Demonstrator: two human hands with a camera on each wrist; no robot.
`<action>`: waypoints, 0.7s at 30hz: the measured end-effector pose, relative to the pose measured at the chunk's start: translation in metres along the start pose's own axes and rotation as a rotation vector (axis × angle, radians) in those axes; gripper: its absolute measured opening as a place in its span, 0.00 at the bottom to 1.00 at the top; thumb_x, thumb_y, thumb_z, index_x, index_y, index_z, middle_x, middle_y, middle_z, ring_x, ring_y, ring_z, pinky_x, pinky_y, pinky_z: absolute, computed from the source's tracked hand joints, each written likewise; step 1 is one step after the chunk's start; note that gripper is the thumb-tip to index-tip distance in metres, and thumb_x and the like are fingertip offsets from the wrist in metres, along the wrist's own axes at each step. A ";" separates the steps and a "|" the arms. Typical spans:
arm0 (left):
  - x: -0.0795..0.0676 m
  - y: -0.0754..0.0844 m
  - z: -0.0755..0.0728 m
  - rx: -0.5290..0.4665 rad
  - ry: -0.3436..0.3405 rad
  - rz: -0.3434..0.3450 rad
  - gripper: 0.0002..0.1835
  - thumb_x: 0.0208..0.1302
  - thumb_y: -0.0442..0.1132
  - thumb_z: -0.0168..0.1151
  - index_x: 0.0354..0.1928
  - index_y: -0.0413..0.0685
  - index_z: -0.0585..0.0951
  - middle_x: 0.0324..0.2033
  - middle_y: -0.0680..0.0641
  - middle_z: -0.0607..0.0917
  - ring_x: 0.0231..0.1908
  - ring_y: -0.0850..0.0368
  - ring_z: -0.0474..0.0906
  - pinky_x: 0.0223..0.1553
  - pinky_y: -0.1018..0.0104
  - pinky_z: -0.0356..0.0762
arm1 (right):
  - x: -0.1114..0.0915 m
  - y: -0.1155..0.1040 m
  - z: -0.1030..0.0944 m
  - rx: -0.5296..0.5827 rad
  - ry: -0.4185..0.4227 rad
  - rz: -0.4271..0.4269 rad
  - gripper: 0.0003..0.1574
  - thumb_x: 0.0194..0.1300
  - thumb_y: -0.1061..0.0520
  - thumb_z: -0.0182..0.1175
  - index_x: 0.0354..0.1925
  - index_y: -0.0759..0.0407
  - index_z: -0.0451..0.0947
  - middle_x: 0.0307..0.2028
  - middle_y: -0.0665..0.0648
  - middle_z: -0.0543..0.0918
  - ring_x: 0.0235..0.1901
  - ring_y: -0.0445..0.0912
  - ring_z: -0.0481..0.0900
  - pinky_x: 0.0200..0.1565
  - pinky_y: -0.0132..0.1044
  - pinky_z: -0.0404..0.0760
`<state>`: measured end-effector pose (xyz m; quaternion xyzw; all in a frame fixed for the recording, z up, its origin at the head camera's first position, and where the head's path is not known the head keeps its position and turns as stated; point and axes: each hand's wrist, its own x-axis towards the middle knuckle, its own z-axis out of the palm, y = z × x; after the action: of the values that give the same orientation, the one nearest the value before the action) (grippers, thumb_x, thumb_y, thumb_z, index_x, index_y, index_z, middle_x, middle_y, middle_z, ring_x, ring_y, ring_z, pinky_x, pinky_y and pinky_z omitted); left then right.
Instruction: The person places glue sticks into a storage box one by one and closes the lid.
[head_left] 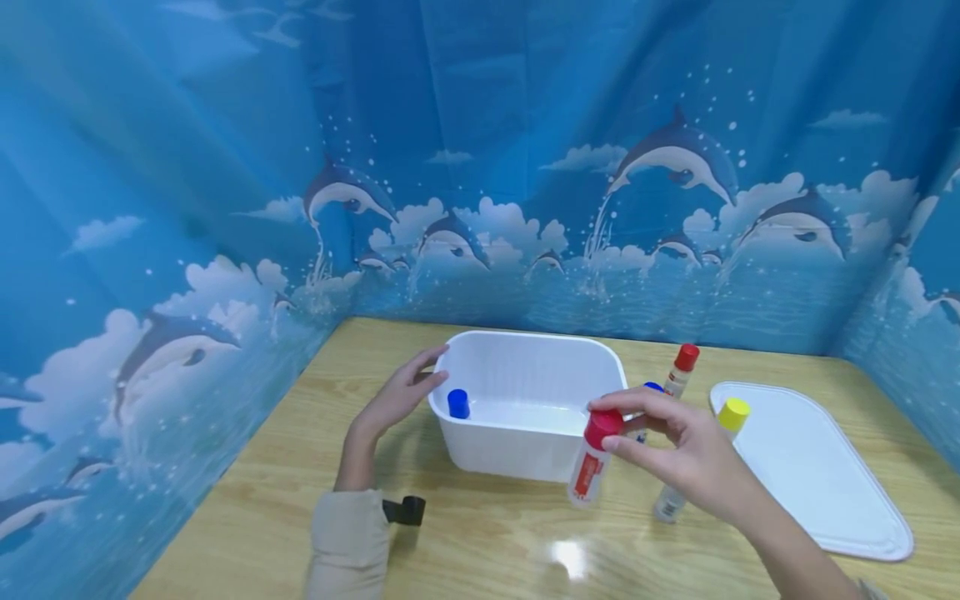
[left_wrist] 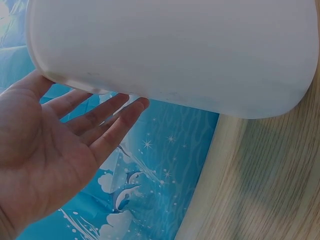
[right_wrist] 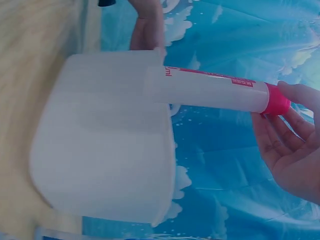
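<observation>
My right hand [head_left: 686,446] pinches the red cap of a clear, red-labelled bottle [head_left: 588,475] between thumb and fingers. In the head view it hangs upright, slightly tilted, in front of the right part of a white plastic bin [head_left: 510,454]. The right wrist view shows the bottle [right_wrist: 215,90] beyond the fingers, overlapping the bin. My left hand [head_left: 401,396] touches the bin's left rim; the left wrist view shows its fingers [left_wrist: 117,127] fairly straight against the edge. A blue-capped bottle [head_left: 458,404] is inside the bin at the left, its lower part hidden.
Right of the bin are a red-capped bottle [head_left: 682,367], a partly hidden blue-capped bottle [head_left: 653,387] and a yellow-capped bottle [head_left: 733,414] behind my right hand. A white lid [head_left: 817,475] lies on the wooden table [head_left: 480,550] at right. A dolphin-print curtain [head_left: 495,167] surrounds the table.
</observation>
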<state>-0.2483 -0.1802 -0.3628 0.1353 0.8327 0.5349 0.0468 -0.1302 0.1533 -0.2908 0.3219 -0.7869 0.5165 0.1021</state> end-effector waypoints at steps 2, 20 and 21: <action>0.000 -0.001 0.000 0.005 0.001 0.001 0.27 0.69 0.47 0.50 0.68 0.53 0.60 0.65 0.40 0.60 0.60 0.42 0.61 0.57 0.48 0.63 | 0.006 -0.005 -0.003 0.010 0.001 -0.004 0.21 0.56 0.71 0.61 0.49 0.62 0.77 0.45 0.52 0.80 0.36 0.46 0.79 0.35 0.35 0.82; 0.002 -0.005 0.000 0.003 0.003 0.016 0.28 0.68 0.49 0.51 0.68 0.54 0.61 0.65 0.40 0.61 0.59 0.42 0.63 0.56 0.48 0.65 | 0.064 -0.025 -0.002 0.005 0.042 -0.057 0.19 0.58 0.68 0.61 0.50 0.63 0.77 0.46 0.53 0.79 0.41 0.48 0.79 0.41 0.35 0.80; 0.002 -0.005 0.000 0.004 0.003 0.016 0.28 0.68 0.49 0.51 0.68 0.54 0.61 0.65 0.40 0.61 0.59 0.42 0.63 0.56 0.48 0.64 | 0.067 -0.025 -0.001 0.008 0.041 -0.054 0.19 0.59 0.67 0.61 0.50 0.63 0.77 0.46 0.53 0.79 0.41 0.47 0.79 0.40 0.35 0.80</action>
<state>-0.2511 -0.1819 -0.3673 0.1410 0.8326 0.5340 0.0411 -0.1666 0.1208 -0.2392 0.3327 -0.7735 0.5232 0.1310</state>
